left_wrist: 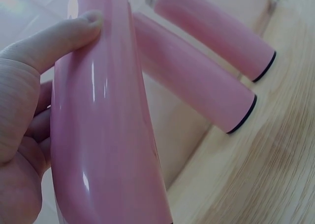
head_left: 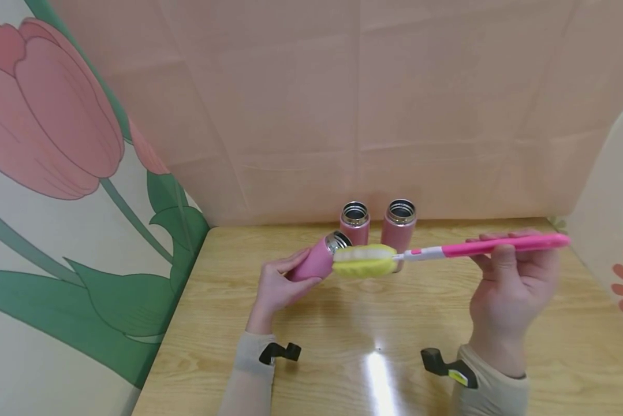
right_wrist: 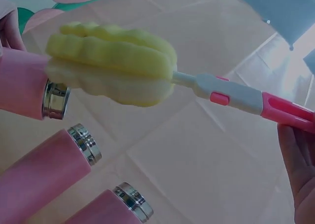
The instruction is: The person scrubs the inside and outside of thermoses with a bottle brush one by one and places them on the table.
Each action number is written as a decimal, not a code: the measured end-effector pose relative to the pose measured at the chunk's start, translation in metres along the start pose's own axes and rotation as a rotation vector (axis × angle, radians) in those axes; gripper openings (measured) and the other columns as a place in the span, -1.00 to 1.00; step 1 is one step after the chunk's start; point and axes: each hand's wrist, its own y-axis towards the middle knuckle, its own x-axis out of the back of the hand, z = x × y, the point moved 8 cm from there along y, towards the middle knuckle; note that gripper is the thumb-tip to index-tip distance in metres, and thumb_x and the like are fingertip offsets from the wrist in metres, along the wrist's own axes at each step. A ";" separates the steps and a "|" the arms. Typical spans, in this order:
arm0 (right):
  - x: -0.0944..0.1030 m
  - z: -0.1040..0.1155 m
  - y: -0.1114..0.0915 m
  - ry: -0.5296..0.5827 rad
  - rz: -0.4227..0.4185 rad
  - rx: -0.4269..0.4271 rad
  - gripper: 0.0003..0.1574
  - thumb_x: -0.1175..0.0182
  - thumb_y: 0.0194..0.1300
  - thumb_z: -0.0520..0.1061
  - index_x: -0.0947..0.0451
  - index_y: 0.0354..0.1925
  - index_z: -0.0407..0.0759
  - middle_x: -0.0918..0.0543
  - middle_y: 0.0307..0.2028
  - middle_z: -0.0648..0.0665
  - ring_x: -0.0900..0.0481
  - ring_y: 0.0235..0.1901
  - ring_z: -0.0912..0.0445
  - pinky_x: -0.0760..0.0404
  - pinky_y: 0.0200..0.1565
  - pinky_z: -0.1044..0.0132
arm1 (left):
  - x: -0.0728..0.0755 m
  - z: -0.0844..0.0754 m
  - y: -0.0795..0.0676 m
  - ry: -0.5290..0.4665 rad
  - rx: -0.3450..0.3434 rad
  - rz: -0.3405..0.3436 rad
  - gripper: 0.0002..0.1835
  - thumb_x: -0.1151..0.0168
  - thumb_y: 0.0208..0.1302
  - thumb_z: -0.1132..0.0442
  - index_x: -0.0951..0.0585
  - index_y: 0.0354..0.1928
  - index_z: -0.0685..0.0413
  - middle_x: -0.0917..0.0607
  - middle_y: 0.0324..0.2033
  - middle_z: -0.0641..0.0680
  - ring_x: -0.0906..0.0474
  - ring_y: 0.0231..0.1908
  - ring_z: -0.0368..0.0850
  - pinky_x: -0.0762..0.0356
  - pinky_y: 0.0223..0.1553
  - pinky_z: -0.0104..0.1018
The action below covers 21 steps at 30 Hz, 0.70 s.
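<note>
The person's left hand (head_left: 285,283) holds a pink steel-mouthed bottle (head_left: 313,261), thumb on one side and fingers round the other, while the right hand (head_left: 514,283) grips the pink handle (head_left: 462,248) of a bottle brush between thumb and fingers. The bottle is tilted, its uncovered metal neck (head_left: 338,238) slanting away from the person and to the right; whether its base meets the tabletop (head_left: 228,323) cannot be told. The brush runs nearly crosswise between the hands, its yellow-and-white sponge head (head_left: 364,261) pointing left, so the sponge lies far nearer the left hand than the right. What matters most is how the sponge's free end meets the bottle's opening: it overlaps the neck in the head view but is outside the bottle, and the two long axes cross at an angle rather than line up. Contact there is unclear. Just beyond, two more pink bottles, the left one (head_left: 355,231) and the right one (head_left: 396,231), stand upright and uncapped, side by side
</note>
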 end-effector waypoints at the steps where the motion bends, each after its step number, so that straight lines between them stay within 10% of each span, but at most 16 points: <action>1: 0.001 -0.001 0.000 -0.016 -0.009 -0.003 -0.81 -0.13 0.42 -0.62 -0.36 -0.04 -0.71 -0.67 -0.31 -0.50 -0.76 -0.31 -0.26 -0.80 -0.19 -0.04 | 0.000 0.000 0.000 -0.002 -0.002 0.002 -0.32 -0.79 -0.03 0.29 -0.77 0.22 0.03 -0.76 0.16 0.08 -0.70 0.20 0.03 -0.63 0.24 0.04; 10: 0.011 -0.012 -0.003 -0.233 -0.126 -0.068 -0.56 -0.40 0.35 -0.44 -0.49 0.12 -0.51 -0.65 -0.15 -0.42 -0.76 -0.15 -0.17 -0.76 -0.07 0.02 | 0.001 -0.003 -0.001 -0.039 0.000 -0.009 -0.35 -0.76 0.01 0.32 -0.77 0.22 0.06 -0.79 0.14 0.08 -0.75 0.11 0.05 -0.75 0.06 -0.06; 21: 0.025 -0.027 -0.002 -0.050 -0.237 -0.178 -0.67 -0.35 0.42 -0.41 -0.44 0.03 -0.43 -0.60 -0.12 -0.38 -0.79 -0.19 -0.16 -0.74 -0.04 0.03 | -0.005 -0.005 0.002 -0.182 0.066 -0.029 -0.35 -0.68 0.12 0.35 -0.71 0.30 0.11 -0.77 0.16 0.12 -0.75 0.11 0.07 -0.73 0.10 -0.11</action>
